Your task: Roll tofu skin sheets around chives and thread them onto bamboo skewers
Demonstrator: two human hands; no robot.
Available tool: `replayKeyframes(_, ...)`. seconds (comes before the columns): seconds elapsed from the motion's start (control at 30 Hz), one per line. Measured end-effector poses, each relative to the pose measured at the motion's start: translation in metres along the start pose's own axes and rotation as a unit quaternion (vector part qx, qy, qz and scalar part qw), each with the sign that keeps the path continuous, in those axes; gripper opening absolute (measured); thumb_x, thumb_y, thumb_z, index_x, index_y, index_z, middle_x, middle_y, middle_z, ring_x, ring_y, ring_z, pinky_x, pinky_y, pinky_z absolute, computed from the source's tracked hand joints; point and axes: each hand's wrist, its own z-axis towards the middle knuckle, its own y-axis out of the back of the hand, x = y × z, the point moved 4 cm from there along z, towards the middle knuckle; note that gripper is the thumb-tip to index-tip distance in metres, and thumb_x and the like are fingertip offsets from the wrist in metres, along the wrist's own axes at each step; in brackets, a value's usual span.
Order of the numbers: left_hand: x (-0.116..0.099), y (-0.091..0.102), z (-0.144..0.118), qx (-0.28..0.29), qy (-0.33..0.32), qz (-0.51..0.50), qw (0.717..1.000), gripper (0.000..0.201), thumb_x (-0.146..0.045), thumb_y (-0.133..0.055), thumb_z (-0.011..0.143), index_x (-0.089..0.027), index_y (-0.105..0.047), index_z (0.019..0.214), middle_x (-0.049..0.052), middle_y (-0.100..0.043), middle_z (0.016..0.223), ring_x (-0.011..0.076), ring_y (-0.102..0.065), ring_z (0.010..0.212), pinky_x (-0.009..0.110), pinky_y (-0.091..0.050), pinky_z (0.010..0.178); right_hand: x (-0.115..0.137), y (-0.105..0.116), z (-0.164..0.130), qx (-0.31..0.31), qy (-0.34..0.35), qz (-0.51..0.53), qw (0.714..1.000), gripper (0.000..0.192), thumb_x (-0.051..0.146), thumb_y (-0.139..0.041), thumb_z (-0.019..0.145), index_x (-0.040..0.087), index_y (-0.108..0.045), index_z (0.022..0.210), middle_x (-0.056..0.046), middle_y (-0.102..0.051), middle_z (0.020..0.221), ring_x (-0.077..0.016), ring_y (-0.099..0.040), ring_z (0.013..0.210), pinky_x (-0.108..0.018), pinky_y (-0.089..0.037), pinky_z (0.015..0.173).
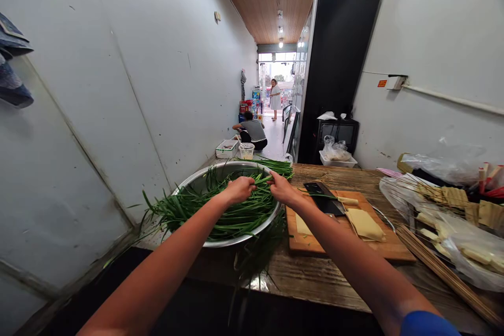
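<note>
At frame centre, the left hand (239, 189) and right hand (282, 187) both close their fingers around a bunch of green chives (220, 210) over the steel basin (236, 239) on the table (315, 273); sorting seems underway, and separating stalks calls for a gentle pull.

A basin (197, 184) of chives (232, 215) sits at the left end of the surface (315, 278), a cutting board (342, 241) just right of it carrying a cleaver (325, 198), with skewers (441, 268) farther right.
</note>
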Motion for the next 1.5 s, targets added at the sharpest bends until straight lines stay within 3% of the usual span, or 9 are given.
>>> replayKeyframes(0.3, 0.015, -0.002, -0.003, 0.045, -0.007, -0.018, 0.999, 0.025, -0.034, -0.046, 0.075, -0.017, -0.06, 0.065, -0.001, -0.055, 0.056, 0.013, -0.05, 0.058, 0.021, -0.035, 0.057, -0.021, -0.002, 0.0, 0.048, -0.032, 0.168, 0.984, 0.036, 0.013, -0.057, 0.072, 0.013, -0.058, 0.108, -0.005, -0.067, 0.091, -0.0143, -0.062, 0.076, -0.024, -0.05, 0.064)
replayKeyframes(0.4, 0.015, 0.001, -0.004, 0.043, -0.027, -0.036, 0.998, 0.024, -0.034, -0.047, 0.074, -0.017, -0.062, 0.066, -0.001, -0.059, 0.059, 0.0134, -0.052, 0.06, 0.021, -0.037, 0.059, -0.018, -0.008, 0.0, 0.069, -0.037, 0.132, 0.988, 0.026, 0.011, -0.055, 0.07, 0.013, -0.063, 0.095, -0.003, -0.067, 0.08, -0.0142, -0.061, 0.067, -0.025, -0.05, 0.061)
replayKeyframes(0.6, 0.001, 0.018, -0.01, 0.011, -0.036, 0.024, 0.999, 0.028, -0.027, -0.038, 0.082, -0.019, -0.064, 0.077, 0.002, -0.067, 0.075, 0.0174, -0.06, 0.074, 0.025, -0.039, 0.071, 0.005, 0.017, -0.005, -0.049, 0.066, -0.045, 0.996, 0.065, 0.006, -0.057, 0.063, 0.016, -0.044, 0.126, -0.01, -0.057, 0.117, -0.0188, -0.057, 0.095, -0.03, -0.044, 0.084)
replayKeyframes(0.87, -0.044, 0.012, -0.006, 0.026, -0.066, 0.118, 0.99, 0.028, -0.029, -0.035, 0.085, -0.016, -0.059, 0.092, 0.013, -0.063, 0.1, 0.0272, -0.057, 0.096, 0.038, -0.041, 0.079, 0.003, 0.028, -0.012, -0.027, 0.035, 0.114, 0.992, 0.066, -0.001, -0.046, 0.066, 0.016, -0.034, 0.129, -0.013, -0.055, 0.119, -0.0169, -0.059, 0.093, -0.031, -0.047, 0.08)
replayKeyframes(1.07, -0.049, 0.012, -0.003, 0.054, -0.126, 0.064, 0.988, 0.031, -0.027, -0.033, 0.085, -0.016, -0.062, 0.089, 0.009, -0.064, 0.088, 0.0203, -0.058, 0.082, 0.028, -0.043, 0.071, -0.024, 0.049, -0.028, -0.063, -0.009, 0.186, 0.981, 0.069, -0.002, -0.04, 0.064, 0.02, -0.036, 0.128, -0.011, -0.056, 0.116, -0.016, -0.059, 0.092, -0.031, -0.05, 0.075)
replayKeyframes(1.2, -0.06, 0.014, -0.002, 0.068, -0.152, 0.07, 0.984, 0.029, -0.025, -0.036, 0.084, -0.015, -0.063, 0.086, 0.008, -0.064, 0.084, 0.0196, -0.058, 0.077, 0.027, -0.042, 0.068, -0.015, 0.056, -0.046, -0.04, 0.034, 0.12, 0.991, 0.066, -0.002, -0.04, 0.065, 0.015, -0.039, 0.128, -0.011, -0.059, 0.11, -0.0153, -0.06, 0.089, -0.03, -0.049, 0.076)
replayKeyframes(1.3, -0.075, 0.015, -0.005, 0.038, -0.147, 0.135, 0.979, 0.024, -0.017, -0.037, 0.081, -0.015, -0.061, 0.084, 0.009, -0.065, 0.088, 0.0229, -0.06, 0.083, 0.032, -0.04, 0.073, 0.0, 0.08, -0.065, -0.113, 0.05, -0.026, 0.992, 0.056, 0.001, -0.043, 0.07, 0.013, -0.046, 0.125, -0.011, -0.06, 0.105, -0.0172, -0.057, 0.09, -0.033, -0.045, 0.081)
replayKeyframes(1.4, -0.096, 0.013, -0.01, 0.001, -0.163, 0.199, 0.966, 0.023, -0.009, -0.038, 0.078, -0.014, -0.059, 0.085, 0.011, -0.066, 0.089, 0.0241, -0.06, 0.087, 0.037, -0.037, 0.08, 0.024, 0.104, -0.086, -0.18, 0.124, -0.223, 0.95, 0.035, 0.015, -0.052, 0.077, 0.017, -0.057, 0.112, -0.01, -0.057, 0.108, -0.0212, -0.049, 0.1, -0.036, -0.038, 0.087)
replayKeyframes(1.5, -0.12, 0.008, -0.013, 0.001, -0.194, 0.223, 0.955, 0.023, -0.008, -0.037, 0.079, -0.013, -0.059, 0.083, 0.013, -0.066, 0.092, 0.0243, -0.06, 0.089, 0.038, -0.036, 0.082, 0.042, 0.104, -0.098, -0.12, 0.194, -0.369, 0.901, 0.017, 0.025, -0.053, 0.082, 0.018, -0.066, 0.091, -0.009, -0.06, 0.094, -0.0222, -0.047, 0.096, -0.034, -0.036, 0.083)
